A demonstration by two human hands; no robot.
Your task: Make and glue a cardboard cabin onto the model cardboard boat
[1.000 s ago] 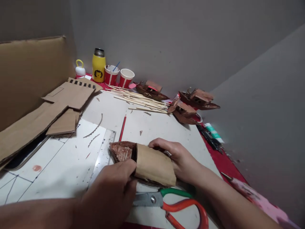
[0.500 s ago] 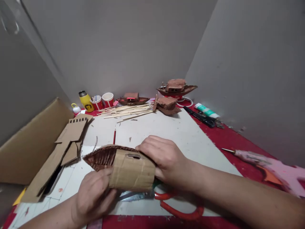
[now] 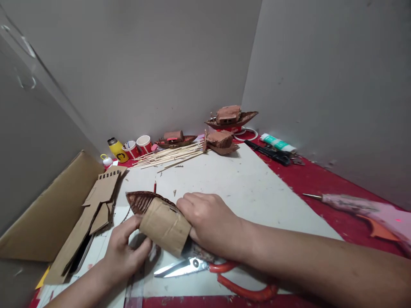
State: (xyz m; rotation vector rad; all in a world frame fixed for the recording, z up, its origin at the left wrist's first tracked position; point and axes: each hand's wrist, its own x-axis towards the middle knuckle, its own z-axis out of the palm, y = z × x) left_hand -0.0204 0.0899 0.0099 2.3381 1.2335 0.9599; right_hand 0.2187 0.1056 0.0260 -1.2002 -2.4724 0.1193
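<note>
A small cardboard model boat [image 3: 140, 202] is held above the white board, its brown ribbed bow pointing to the upper left. Over its middle curves a plain cardboard roof [image 3: 165, 224] with a slot cut in it. My right hand [image 3: 207, 222] is closed around the boat's far right end. With thumb and fingers bent, my left hand [image 3: 128, 246] grips the roof's left edge; the fingertips behind it are hidden. Below the boat lie scissors [image 3: 183, 267] with red handles, blades pointing left. A pencil [image 3: 155, 187] lies just beyond the bow.
Finished model boats [image 3: 229, 115] stand at the back beside thin wooden sticks [image 3: 170, 155]. Paper cups [image 3: 144, 144] and a yellow bottle [image 3: 117, 149] are at back left. Cut cardboard [image 3: 102, 188] lies left; a pink glue gun [image 3: 349, 204] lies right, near a white-green tube [image 3: 278, 142].
The boat has turned clockwise and tilted, its roof now slanting down to the right. My left thumb and fingers have spread further apart. More of the scissors shows, and the view has shifted slightly.
</note>
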